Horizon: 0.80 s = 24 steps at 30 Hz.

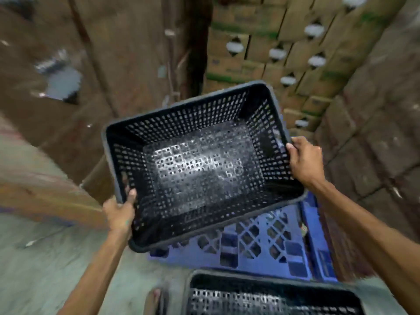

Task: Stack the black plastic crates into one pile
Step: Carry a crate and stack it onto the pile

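Held crate: a black plastic crate (pixel 202 164) with lots of little holes fills the middle of the frame. It is up in the air and tipped, open side facing up. It has nothing inside.

Left hand: the left hand (pixel 119 212) is at the lower left of the crate. Its fingers (pixel 131 194) are curled tight over the crate's rim.

Right hand: the right hand (pixel 305 161) is at the right side of the crate. Its fingers (pixel 292 148) are wrapped tight over the rim there.

Second crate: another black crate (pixel 272 296) sits at the bottom of the frame, below the held one. Only its top part shows. The two crates are apart, not touching.

Blue thing: a blue plastic pallet (pixel 261 244) with diamond-shaped holes lies under the held crate, in the lower middle of the frame. I cannot tell if the held crate touches it.

Boxes: brown cardboard boxes (pixel 272 48) are piled high in the upper right of the frame. White bits show through holes in their sides.

Floor: the gray floor (pixel 45 258) is at the lower left.

Blur: the left side of the frame is smeared, so things there are hard to make out.
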### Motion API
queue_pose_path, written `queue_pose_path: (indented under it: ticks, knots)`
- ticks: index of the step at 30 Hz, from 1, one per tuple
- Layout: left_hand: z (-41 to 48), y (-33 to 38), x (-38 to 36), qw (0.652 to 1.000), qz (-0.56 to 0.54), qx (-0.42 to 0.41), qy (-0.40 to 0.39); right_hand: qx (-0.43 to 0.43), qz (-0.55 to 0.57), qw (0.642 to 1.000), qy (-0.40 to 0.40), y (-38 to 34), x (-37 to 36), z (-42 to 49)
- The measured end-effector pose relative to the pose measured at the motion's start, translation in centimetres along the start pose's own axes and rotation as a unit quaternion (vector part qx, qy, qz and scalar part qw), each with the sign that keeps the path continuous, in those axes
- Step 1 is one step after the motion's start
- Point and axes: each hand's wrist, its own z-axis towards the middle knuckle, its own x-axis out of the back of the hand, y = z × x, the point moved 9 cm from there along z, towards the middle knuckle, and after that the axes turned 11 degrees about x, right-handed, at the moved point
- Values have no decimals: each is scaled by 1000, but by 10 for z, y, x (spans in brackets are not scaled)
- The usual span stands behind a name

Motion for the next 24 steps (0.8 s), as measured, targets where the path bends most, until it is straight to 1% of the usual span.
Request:
queue_pose_path:
  ticks: [2, 5, 7, 9, 11, 15, 20, 24]
  knots:
    - [-47, 66, 28, 998, 3, -67, -1, -5, 50, 997, 63, -8, 83, -16]
    - [-112, 134, 67, 991, 15, -132, -14, 19, 86, 986, 141, -22, 188, -51]
    - [-150, 165, 88, 986, 34, -161, -20, 28, 106, 982, 152, -26, 240, -74]
    - [-196, 188, 107, 980, 71, -185, -19, 16, 113, 983, 146, -22, 290, -99]
    - [-228, 198, 113, 977, 88, -190, -41, -5, 111, 984, 137, -13, 322, -120]
    - [-278, 193, 110, 968, 158, -191, -43, -53, 111, 988, 92, 12, 349, -164]
    - [-306, 161, 95, 960, 216, -154, -84, -129, 92, 987, 30, 48, 351, -214]
    - [-325, 125, 76, 937, 282, -128, -161, -178, 82, 980, -26, 81, 342, -257]
